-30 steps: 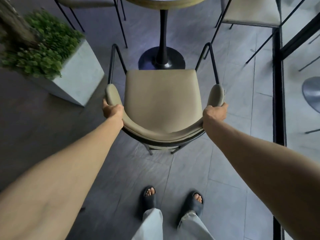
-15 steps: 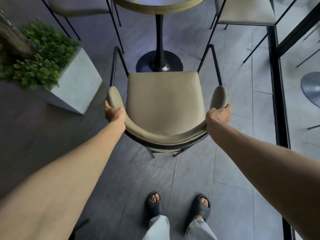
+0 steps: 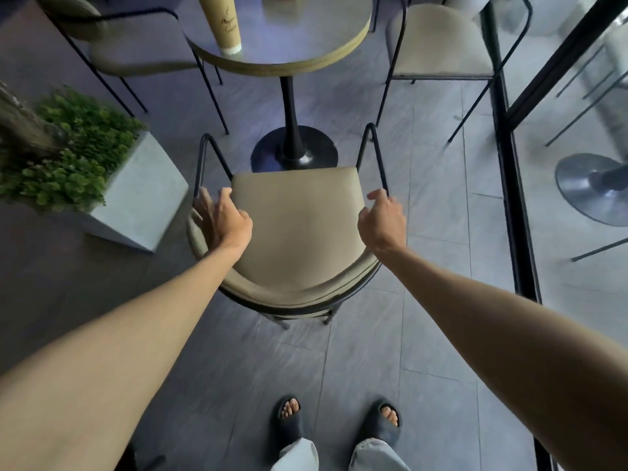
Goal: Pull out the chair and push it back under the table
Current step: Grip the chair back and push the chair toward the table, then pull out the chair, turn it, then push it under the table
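Note:
A beige padded chair (image 3: pixel 295 226) with a black metal frame stands on the grey floor in front of me, its seat's far edge near the base of the round table (image 3: pixel 306 62). The seat lies outside the tabletop's edge. My left hand (image 3: pixel 222 217) is blurred, fingers spread, just inside the left armrest near the black bar. My right hand (image 3: pixel 382 219) lies palm down over the front end of the right armrest, fingers bent; whether it grips is unclear.
A paper cup (image 3: pixel 222 22) stands on the table. A concrete planter (image 3: pixel 136 198) with green plants sits close on the left. Two more chairs flank the table at left (image 3: pixel 136 59) and right (image 3: pixel 438 45). A black-framed glass partition (image 3: pixel 509 198) runs along the right.
Both hands have left the curved backrest and moved forward to the armrest fronts. My left hand has opened. The view has tilted up, so the tabletop and cup now show.

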